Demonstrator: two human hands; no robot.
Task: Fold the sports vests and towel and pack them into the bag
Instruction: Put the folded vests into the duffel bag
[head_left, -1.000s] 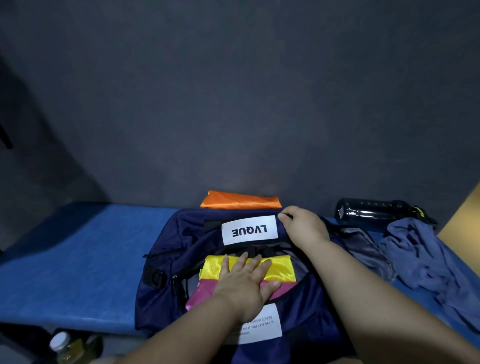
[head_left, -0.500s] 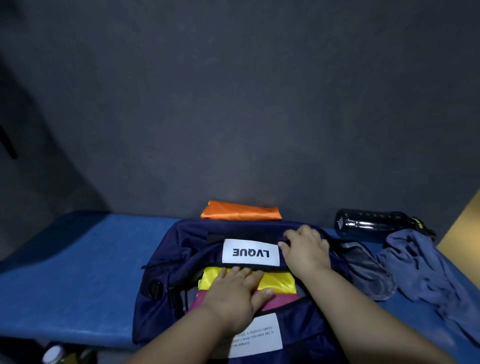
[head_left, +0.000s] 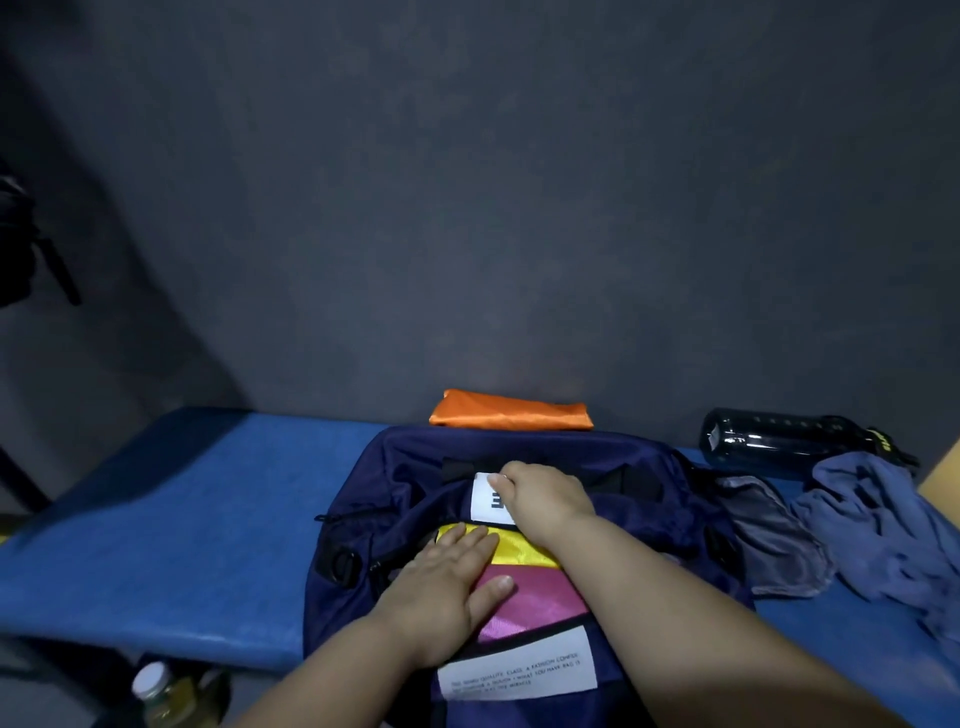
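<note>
Right hand (head_left: 545, 499) gripping bag (head_left: 410, 467), blue bench (head_left: 182, 519), grey wall (head_left: 467, 208)

I saw the navy bag (head_left: 415, 467) lying on the blue bench (head_left: 182, 519) with its top opening gaping. Inside it, a folded yellow vest (head_left: 524, 545) lay flat over a folded pink vest (head_left: 535, 597), which showed on the side nearer me. An orange vest (head_left: 511, 410) sat folded just behind the bag. The blue-grey towel (head_left: 883, 525) lay crumpled and unfolded to the bag's right.
</note>
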